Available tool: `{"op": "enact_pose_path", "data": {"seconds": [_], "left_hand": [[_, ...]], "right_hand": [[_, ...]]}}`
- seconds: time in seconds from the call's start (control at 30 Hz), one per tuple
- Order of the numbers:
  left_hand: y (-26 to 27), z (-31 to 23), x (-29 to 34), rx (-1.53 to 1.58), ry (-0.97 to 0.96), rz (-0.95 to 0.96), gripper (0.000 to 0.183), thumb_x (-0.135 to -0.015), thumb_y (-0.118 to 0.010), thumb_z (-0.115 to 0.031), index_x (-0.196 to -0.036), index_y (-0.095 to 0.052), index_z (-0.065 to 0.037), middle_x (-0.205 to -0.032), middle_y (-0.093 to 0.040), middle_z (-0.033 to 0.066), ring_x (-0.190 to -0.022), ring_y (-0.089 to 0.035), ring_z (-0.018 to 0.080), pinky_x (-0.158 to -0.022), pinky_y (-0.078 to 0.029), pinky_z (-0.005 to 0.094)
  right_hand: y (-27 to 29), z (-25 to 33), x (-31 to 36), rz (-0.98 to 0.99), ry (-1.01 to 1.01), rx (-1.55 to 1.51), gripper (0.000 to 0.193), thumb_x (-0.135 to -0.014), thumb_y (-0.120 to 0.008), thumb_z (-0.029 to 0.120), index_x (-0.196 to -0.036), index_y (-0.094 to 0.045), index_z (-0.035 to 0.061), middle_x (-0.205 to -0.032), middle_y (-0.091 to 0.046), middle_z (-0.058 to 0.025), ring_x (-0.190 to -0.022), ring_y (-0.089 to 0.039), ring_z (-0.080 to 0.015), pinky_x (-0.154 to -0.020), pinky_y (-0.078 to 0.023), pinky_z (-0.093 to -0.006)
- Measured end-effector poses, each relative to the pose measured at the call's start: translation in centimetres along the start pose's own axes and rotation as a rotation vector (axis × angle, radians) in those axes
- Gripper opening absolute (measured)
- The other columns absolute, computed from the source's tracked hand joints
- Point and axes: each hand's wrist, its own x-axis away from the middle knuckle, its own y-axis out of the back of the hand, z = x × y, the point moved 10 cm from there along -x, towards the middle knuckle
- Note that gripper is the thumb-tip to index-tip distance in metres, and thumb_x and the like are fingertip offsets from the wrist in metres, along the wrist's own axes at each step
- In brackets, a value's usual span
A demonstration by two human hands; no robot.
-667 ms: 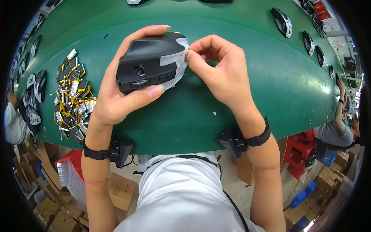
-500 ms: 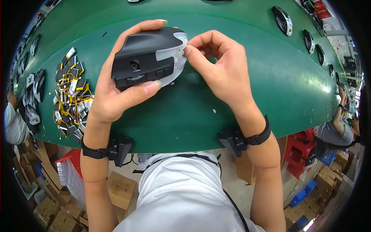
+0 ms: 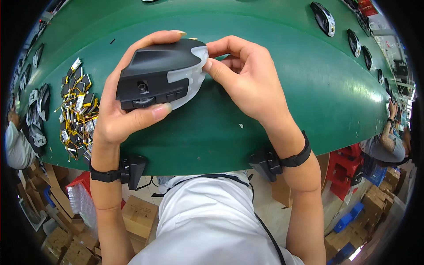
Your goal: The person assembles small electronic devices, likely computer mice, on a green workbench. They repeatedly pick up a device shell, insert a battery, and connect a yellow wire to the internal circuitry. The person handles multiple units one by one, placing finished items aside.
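Observation:
My left hand (image 3: 117,110) is wrapped round a black computer mouse (image 3: 163,57), thumb in front and fingers over the far side. The mouse is tilted, so its scroll wheel, small side buttons and a square opening face me. A translucent whitish strip runs along its right edge. My right hand (image 3: 247,79) is closed in a pinch at the right end of that strip, thumb and index finger against it. Whether a small part sits between those fingertips is hidden. Both hands are above the green table (image 3: 198,145).
A heap of battery packs with thin wires (image 3: 79,110) lies left of my hands. Black mouse shells (image 3: 37,110) are stacked beyond it. More mice (image 3: 323,18) line the far right edge. Cartons (image 3: 137,216) and a red stool (image 3: 346,170) stand below the table. People sit at both sides.
The mouse and both hands have shifted slightly left and nearer to me. My left grip is unchanged, and my right fingertips stay at the pale edge.

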Motion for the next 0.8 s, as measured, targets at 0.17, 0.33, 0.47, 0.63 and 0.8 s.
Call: {"op": "enact_pose_path", "data": {"seconds": [0.17,0.33,0.47,0.63,0.8], "left_hand": [[0.0,0.4,-0.6,0.059,0.009,-0.035,0.080,-0.070,-0.070,-0.016,-0.142,-0.042,0.005,-0.130,-0.057,0.0166,-0.116,-0.060,0.0222,-0.100,-0.047,0.0343],[2.7,0.7,-0.5,0.196,0.089,-0.252,0.072,-0.080,-0.069,-0.014,-0.142,-0.036,0.005,-0.116,-0.062,0.0166,-0.097,-0.068,0.0222,-0.068,-0.062,0.0334],[4.7,2.6,-0.1,0.335,0.130,-0.351,0.059,-0.088,-0.066,-0.013,-0.138,-0.039,0.004,-0.105,-0.064,0.0123,-0.078,-0.068,0.0173,-0.058,-0.059,0.0300],[5.2,3.5,0.1,0.438,0.197,-0.364,0.059,-0.090,-0.065,-0.016,-0.139,-0.039,0.002,-0.104,-0.064,0.0110,-0.075,-0.068,0.0156,-0.055,-0.055,0.0275],[4.3,3.8,0.3,0.455,0.246,-0.354,0.057,-0.089,-0.065,-0.018,-0.137,-0.041,0.001,-0.103,-0.064,0.0097,-0.075,-0.067,0.0143,-0.055,-0.055,0.0267]], "right_hand": [[0.0,-0.5,-0.1,0.051,-0.071,-0.002,0.024,-0.087,-0.069,0.013,-0.102,-0.066,-0.0053,-0.087,-0.070,-0.0083,-0.065,-0.062,-0.0093,-0.058,-0.049,-0.0259],[-0.3,0.6,0.1,0.289,-0.207,-0.152,0.043,-0.085,-0.074,0.016,-0.121,-0.058,-0.0029,-0.088,-0.069,-0.0082,-0.069,-0.061,-0.0089,-0.061,-0.050,-0.0260],[0.1,3.4,1.1,0.405,-0.106,-0.259,0.061,-0.082,-0.076,0.009,-0.134,-0.046,-0.0009,-0.099,-0.068,-0.0091,-0.086,-0.063,-0.0101,-0.070,-0.050,-0.0223],[-1.0,5.5,2.5,0.621,-0.037,-0.406,0.045,-0.080,-0.071,-0.002,-0.123,-0.059,-0.0068,-0.125,-0.062,-0.0206,-0.098,-0.068,-0.0202,-0.081,-0.054,-0.0274],[-2.7,4.7,2.1,0.572,0.019,-0.379,0.043,-0.080,-0.070,-0.010,-0.123,-0.062,-0.0068,-0.121,-0.064,-0.0179,-0.103,-0.068,-0.0236,-0.094,-0.055,-0.0334]]}}
